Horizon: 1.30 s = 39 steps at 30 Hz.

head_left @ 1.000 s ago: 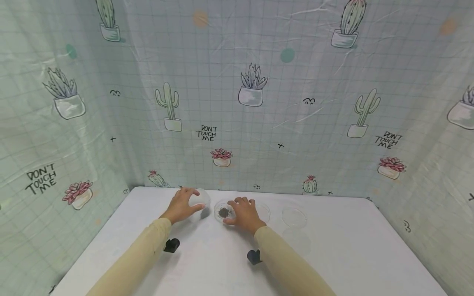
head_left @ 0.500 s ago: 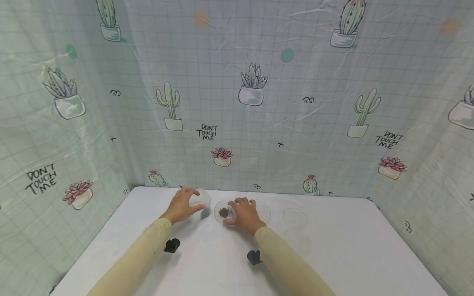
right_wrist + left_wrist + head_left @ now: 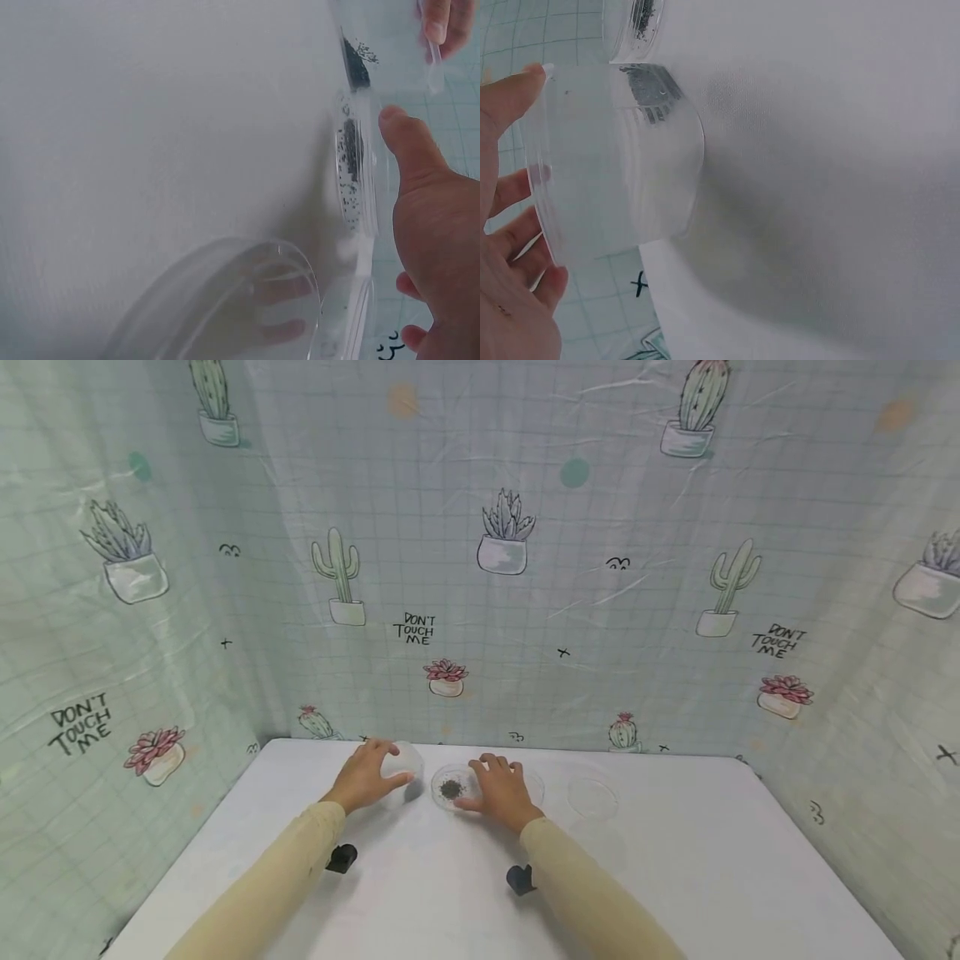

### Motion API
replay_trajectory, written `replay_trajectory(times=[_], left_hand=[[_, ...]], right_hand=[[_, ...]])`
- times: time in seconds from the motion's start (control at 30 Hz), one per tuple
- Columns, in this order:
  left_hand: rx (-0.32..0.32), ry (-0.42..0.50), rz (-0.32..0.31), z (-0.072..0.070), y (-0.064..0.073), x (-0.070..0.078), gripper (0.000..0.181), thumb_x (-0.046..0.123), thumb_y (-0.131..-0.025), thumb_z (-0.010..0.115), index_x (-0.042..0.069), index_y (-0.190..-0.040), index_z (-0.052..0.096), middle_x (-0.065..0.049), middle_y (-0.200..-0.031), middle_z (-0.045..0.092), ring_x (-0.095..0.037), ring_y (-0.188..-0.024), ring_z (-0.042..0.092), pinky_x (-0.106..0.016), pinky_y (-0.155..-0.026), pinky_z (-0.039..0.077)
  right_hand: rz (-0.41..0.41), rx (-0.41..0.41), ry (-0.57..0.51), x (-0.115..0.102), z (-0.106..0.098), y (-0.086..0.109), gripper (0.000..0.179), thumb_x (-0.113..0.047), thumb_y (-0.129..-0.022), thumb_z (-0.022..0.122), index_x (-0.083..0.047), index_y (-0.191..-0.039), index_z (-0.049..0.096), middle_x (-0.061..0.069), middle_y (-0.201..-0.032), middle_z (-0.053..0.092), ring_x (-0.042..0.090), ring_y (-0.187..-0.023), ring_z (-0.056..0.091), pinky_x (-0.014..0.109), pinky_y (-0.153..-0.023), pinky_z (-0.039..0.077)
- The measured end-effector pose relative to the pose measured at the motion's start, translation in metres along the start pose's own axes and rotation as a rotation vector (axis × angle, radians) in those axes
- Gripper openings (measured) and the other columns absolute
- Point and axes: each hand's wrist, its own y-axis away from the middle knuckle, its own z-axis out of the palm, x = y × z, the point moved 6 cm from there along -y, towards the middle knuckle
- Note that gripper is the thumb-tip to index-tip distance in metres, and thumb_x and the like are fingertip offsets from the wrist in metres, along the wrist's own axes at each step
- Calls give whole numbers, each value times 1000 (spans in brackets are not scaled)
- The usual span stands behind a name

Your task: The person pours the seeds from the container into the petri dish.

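My left hand (image 3: 367,777) grips the rim of a clear plastic tub (image 3: 585,165), thumb on one side and fingers on the other. The tub stands upright at the back left of the table; dark granules show at its bottom. Beside it on the right lies a clear petri dish (image 3: 434,795) with a small heap of dark granules (image 3: 451,789). My right hand (image 3: 501,789) is over the dish's right side, fingers spread and loosely bent. In the right wrist view its thumb (image 3: 409,139) appears a little apart from the dish's rim.
A second clear dish (image 3: 536,787) sits partly behind my right hand. Further right lies another clear round dish or lid (image 3: 592,798), with a faint round piece in front of it. The white table (image 3: 420,893) meets a cactus-print curtain (image 3: 517,635) at the back.
My right hand has shifted slightly right relative to the granule dish, so more of the dish shows. The left hand and tub stay in place. The head view has turned a little.
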Motion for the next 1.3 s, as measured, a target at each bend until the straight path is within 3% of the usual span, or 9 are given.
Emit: replay_trajectory(times=[0.27, 0.53, 0.8, 1.3], left_hand=[[3, 9, 37, 1, 0, 1, 59, 43, -85, 71, 6, -128, 54, -19, -144, 42, -41, -133, 40, -61, -107, 37], [47, 26, 32, 8, 3, -8, 85, 53, -80, 72, 6, -144, 39, -23, -154, 27, -46, -141, 28, -69, -110, 26], [61, 108, 22, 11, 4, -16, 92, 48, -78, 76, 6, -145, 30, -21, -152, 27, -45, -138, 32, -65, -111, 29], [-15, 165, -45, 19, 10, -28, 107, 40, -77, 80, 6, -153, 13, -26, -155, 17, -48, -139, 28, -65, -111, 29]], right_hand=[[-1, 44, -9, 12, -7, 5, 75, -66, -78, 65, -15, -132, 56, 9, -133, 55, 29, -124, 51, 52, -99, 41], [9, 47, -30, 25, -5, 10, 73, -64, -78, 67, -14, -132, 57, 10, -133, 55, 29, -125, 50, 52, -100, 41], [26, 57, -18, 38, -10, 15, 73, -64, -79, 66, -14, -131, 56, 11, -134, 54, 31, -125, 50, 53, -100, 42], [63, 44, -5, 56, -10, 20, 72, -62, -79, 68, -15, -132, 56, 10, -133, 54, 29, -125, 50, 53, -101, 42]])
